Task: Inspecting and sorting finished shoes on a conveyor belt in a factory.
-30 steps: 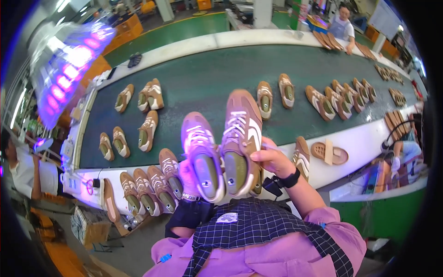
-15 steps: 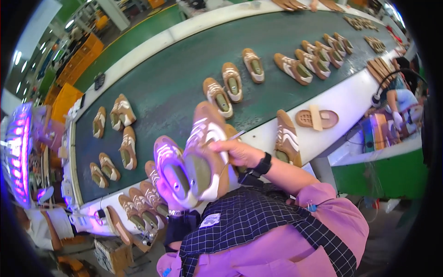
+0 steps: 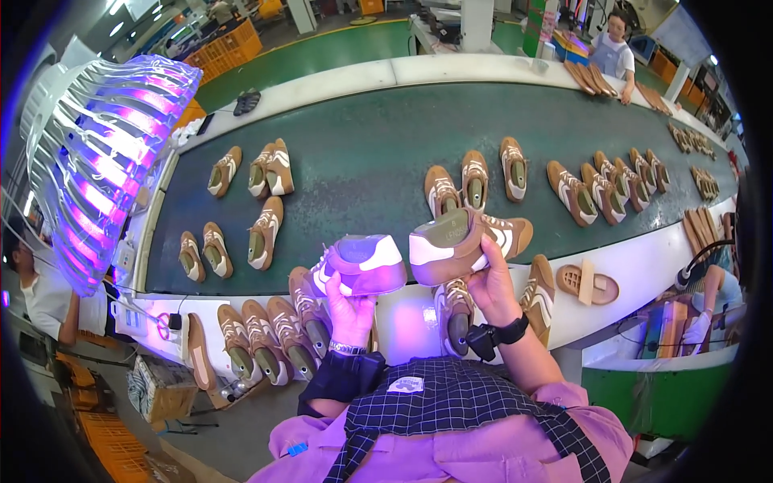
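In my left hand (image 3: 352,315) I grip a brown and white sneaker (image 3: 372,272) from below, its heel toward the right and its side lit purple. My right hand (image 3: 494,283) is closed around a matching sneaker (image 3: 441,266), heel toward the left, with the olive lining showing. A small gap separates the two heels, and both shoes are up off the surface. Beneath the right one, another sneaker (image 3: 457,322) rests on the white ledge (image 3: 411,330). Several sneakers (image 3: 274,346) stand in a row left of my left hand.
Beyond the ledge, pairs of sneakers (image 3: 473,179) are spread over the green conveyor belt (image 3: 362,145). A glowing purple lamp (image 3: 121,161) hangs at the left. On the right ledge lie a sole (image 3: 605,288) and one more sneaker (image 3: 538,302). A co-worker (image 3: 616,56) is at the far right.
The two sneakers, earlier close together with toes pointing away, are now apart and turned heel to heel. My right hand has moved from the shoe's upper side to beneath it. The view has shifted.
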{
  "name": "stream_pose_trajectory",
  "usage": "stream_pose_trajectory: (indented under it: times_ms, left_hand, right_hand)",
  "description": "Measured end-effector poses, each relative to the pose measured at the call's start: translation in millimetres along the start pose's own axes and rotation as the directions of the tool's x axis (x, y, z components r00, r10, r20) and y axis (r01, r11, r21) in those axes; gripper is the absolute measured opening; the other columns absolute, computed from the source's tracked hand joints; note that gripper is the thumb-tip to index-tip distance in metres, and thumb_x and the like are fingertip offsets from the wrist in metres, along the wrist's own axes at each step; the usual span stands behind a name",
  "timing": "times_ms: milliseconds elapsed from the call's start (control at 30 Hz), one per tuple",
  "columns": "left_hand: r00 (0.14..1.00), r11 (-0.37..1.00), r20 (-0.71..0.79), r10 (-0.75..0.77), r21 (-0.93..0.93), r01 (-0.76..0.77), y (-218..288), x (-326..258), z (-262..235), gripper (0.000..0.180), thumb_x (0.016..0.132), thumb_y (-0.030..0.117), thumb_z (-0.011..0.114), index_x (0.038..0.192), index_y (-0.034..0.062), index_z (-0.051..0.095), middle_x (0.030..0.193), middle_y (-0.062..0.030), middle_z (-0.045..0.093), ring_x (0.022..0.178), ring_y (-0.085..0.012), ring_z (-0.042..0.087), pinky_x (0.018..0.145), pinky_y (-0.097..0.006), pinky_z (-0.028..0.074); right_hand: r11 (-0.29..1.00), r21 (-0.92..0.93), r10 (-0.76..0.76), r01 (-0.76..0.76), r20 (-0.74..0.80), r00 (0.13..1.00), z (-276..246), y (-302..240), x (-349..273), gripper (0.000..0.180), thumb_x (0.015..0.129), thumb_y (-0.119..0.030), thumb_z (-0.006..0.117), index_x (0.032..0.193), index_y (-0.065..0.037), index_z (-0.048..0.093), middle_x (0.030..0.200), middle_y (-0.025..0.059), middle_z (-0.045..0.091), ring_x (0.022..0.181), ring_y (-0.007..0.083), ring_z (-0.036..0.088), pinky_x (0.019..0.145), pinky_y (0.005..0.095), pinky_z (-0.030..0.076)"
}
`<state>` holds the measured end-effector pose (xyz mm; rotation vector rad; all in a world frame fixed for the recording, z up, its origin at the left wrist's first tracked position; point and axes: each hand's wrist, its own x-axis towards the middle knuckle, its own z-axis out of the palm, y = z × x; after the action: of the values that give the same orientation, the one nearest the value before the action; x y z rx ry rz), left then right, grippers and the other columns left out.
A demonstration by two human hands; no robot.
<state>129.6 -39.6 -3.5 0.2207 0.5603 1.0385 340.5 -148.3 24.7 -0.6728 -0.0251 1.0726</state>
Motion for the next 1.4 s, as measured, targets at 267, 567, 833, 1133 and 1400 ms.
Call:
stream_pose_trajectory:
  times_ms: [267, 567, 833, 1133, 1400]
  left_hand:
    - [0.997, 0.999, -0.063, -0.033, -0.002, 0.033, -5, 4, -1, 0.044, 0.085, 0.033, 0.055, 0.122, 0.0101, 0.048, 0.115, -0.0040, 0.057, 0.105, -0.0202, 0.056, 0.087, -0.037, 0.048]
    - [0.998, 0.999, -0.060, -0.012, 0.035, 0.014, -7, 8, -6, 0.057, 0.079, 0.037, 0.064, 0.126, 0.0114, 0.045, 0.122, -0.0047, 0.053, 0.113, -0.0231, 0.051, 0.094, -0.043, 0.044]
    - [0.996, 0.999, -0.085, 0.002, 0.039, 0.001, -7, 9, -7, 0.054, 0.080, 0.036, 0.062, 0.125, 0.0115, 0.046, 0.121, -0.0038, 0.054, 0.112, -0.0225, 0.051, 0.095, -0.043, 0.043]
    - [0.999, 0.990, -0.006, 0.036, 0.139, -0.035, -2, 9, -16, 0.045, 0.087, 0.034, 0.054, 0.124, 0.0098, 0.046, 0.118, -0.0040, 0.055, 0.109, -0.0202, 0.054, 0.092, -0.038, 0.046]
    - [0.996, 0.979, 0.022, 0.086, 0.185, -0.089, 2, 2, -9, 0.045, 0.086, 0.028, 0.056, 0.125, 0.0093, 0.044, 0.119, -0.0046, 0.053, 0.110, -0.0201, 0.053, 0.094, -0.038, 0.045]
  right_hand:
    - [1.000, -0.026, -0.010, 0.008, -0.069, 0.998, 0, 5, -2, 0.042, 0.084, -0.028, 0.064, 0.119, -0.009, 0.050, 0.114, 0.0038, 0.058, 0.103, 0.0179, 0.056, 0.085, 0.0346, 0.050]
    - [1.000, -0.017, 0.001, -0.002, -0.089, 0.996, -1, 12, 0, 0.043, 0.084, -0.029, 0.064, 0.119, -0.010, 0.050, 0.114, 0.0046, 0.058, 0.101, 0.0183, 0.058, 0.081, 0.0337, 0.052]
    - [1.000, -0.019, 0.002, -0.004, -0.111, 0.994, -1, 15, 2, 0.041, 0.086, -0.029, 0.061, 0.119, -0.009, 0.050, 0.114, 0.0052, 0.059, 0.102, 0.0188, 0.058, 0.083, 0.0350, 0.052]
    - [0.993, -0.116, -0.037, 0.032, -0.045, 0.998, 3, 14, -8, 0.042, 0.088, -0.031, 0.058, 0.122, -0.009, 0.049, 0.116, 0.0051, 0.058, 0.105, 0.0184, 0.056, 0.085, 0.0349, 0.050]
    - [0.982, -0.181, -0.065, 0.060, -0.023, 0.998, 2, 7, -7, 0.041, 0.089, -0.028, 0.057, 0.122, -0.006, 0.047, 0.114, 0.0064, 0.058, 0.103, 0.0178, 0.057, 0.089, 0.0357, 0.048]
